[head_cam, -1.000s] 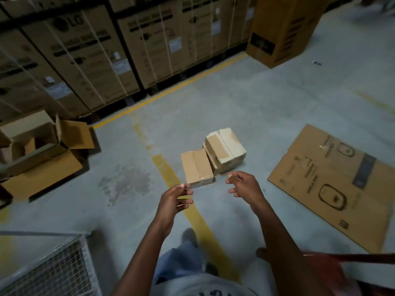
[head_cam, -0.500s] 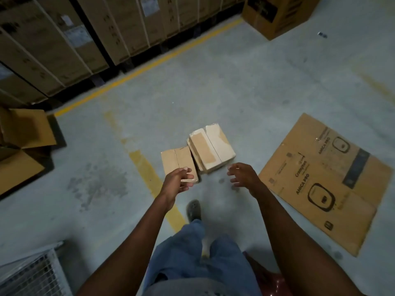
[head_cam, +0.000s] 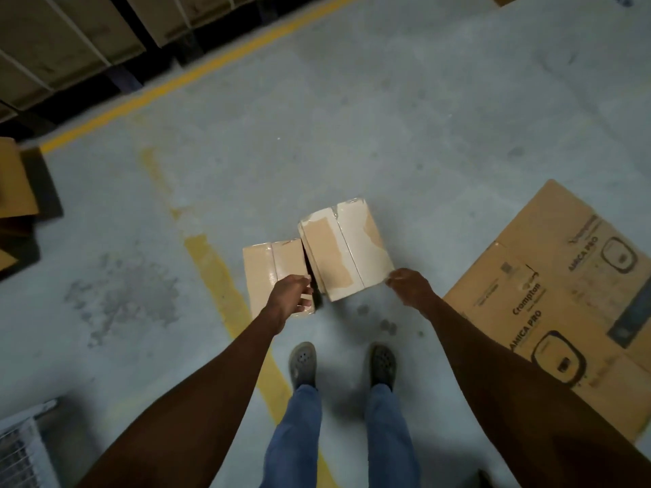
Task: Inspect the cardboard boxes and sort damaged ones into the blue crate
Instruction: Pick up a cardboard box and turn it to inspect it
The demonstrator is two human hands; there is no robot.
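Note:
Two small cardboard boxes lie side by side on the concrete floor. The brown taped box (head_cam: 269,272) is on the left. The pale box (head_cam: 347,248) on the right is bigger, with its brown surface torn away in patches. My left hand (head_cam: 292,294) hovers over the brown box's near right edge, at the gap between the boxes, fingers loosely curled and holding nothing. My right hand (head_cam: 408,285) has its fingertips at the pale box's near right corner, with no grip on it. No blue crate is in view.
A flattened printed carton (head_cam: 563,311) lies on the floor to the right. An open cardboard box (head_cam: 14,184) sits at the left edge and a wire mesh cage (head_cam: 21,449) at bottom left. Stacked cartons (head_cam: 70,33) line the back. My feet stand just behind the boxes.
I have stepped closer and bent over the boxes. My right hand has moved forward to the pale box's corner. My left hand has shifted right towards the gap between the boxes.

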